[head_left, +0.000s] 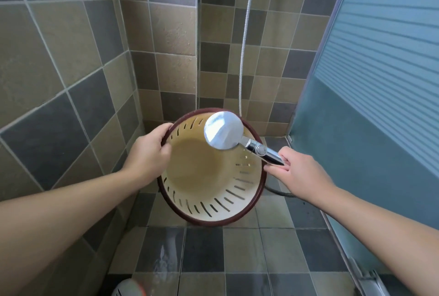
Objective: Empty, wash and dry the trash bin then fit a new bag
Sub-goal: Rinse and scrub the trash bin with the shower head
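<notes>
A cream trash bin (202, 177) with slotted walls and a dark red rim is tilted with its mouth toward me, above the shower floor. My left hand (148, 153) grips the rim on the bin's left side. A chrome shower head (224, 129) hangs over the bin's upper right, its face turned down into the bin. My right hand (297, 172) holds its handle just right of the rim. The bin's inside looks bare and holds no bag.
Tiled walls close in at the left and back. A frosted glass door (380, 105) stands at the right. The metal shower hose (244, 58) runs up the back wall and loops on the wet tiled floor (213, 260). A shoe tip (128, 288) shows at the bottom.
</notes>
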